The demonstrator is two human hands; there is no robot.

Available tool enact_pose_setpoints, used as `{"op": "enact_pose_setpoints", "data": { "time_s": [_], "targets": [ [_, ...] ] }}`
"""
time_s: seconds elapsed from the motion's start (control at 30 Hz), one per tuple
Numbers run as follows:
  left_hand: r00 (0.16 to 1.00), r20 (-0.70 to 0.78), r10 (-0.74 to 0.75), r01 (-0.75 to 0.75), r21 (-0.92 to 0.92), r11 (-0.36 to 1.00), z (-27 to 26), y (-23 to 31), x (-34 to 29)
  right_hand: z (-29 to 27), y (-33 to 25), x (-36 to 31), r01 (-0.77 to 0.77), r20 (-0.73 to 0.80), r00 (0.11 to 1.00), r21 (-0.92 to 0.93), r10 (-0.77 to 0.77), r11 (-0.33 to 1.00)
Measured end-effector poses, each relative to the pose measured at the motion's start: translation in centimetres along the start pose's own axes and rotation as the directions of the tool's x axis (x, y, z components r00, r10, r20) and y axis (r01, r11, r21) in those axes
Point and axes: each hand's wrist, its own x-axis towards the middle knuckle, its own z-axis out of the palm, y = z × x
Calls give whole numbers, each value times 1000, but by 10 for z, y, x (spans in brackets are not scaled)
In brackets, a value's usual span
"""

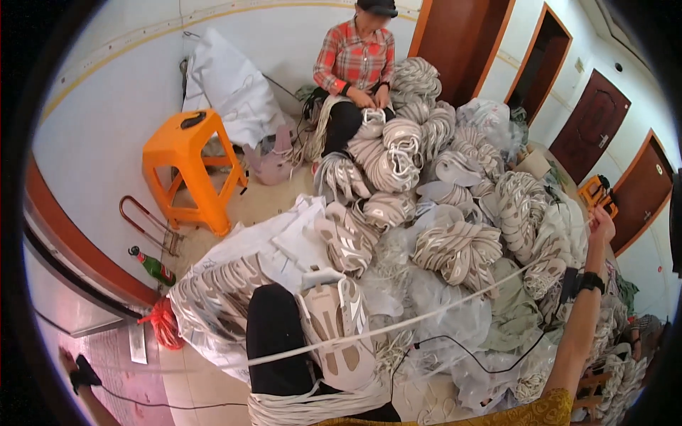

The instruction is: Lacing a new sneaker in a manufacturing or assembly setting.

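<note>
A long off-white shoelace [398, 323] stretches across the view in front of me, over my dark-clad leg and a shoe upper. My right hand [602, 224], raised at the far right, pinches one end of it. Toward the left rim the lace blurs as it runs to my left hand [67, 361], which is dark and partly cut off; the taut line shows it held there, though the fingers are unclear. On my lap rests a beige and white shoe upper [339, 334]. A bundle of off-white laces [320, 408] lies across my lap below it.
Stacked shoe uppers [458, 252] pile up ahead, among clear plastic bags [455, 319]. A person [359, 60] in a checked shirt sits behind the pile, hands on an upper. An orange stool [188, 160], a green bottle [151, 266] and red cord [167, 323] are at left. A black cable [490, 369] crosses nearby.
</note>
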Motion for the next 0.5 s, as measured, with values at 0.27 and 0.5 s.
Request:
{"op": "enact_pose_setpoints", "data": {
  "time_s": [0.27,0.5],
  "targets": [
    [994,60,-93,86,106,991,-15,54,16,-105,-26,18,95,-78,992,-34,-98,995],
    [939,290,-186,99,292,951,-65,36,11,-165,-87,40,170,-9,985,-147,-173,974]
  ]
}}
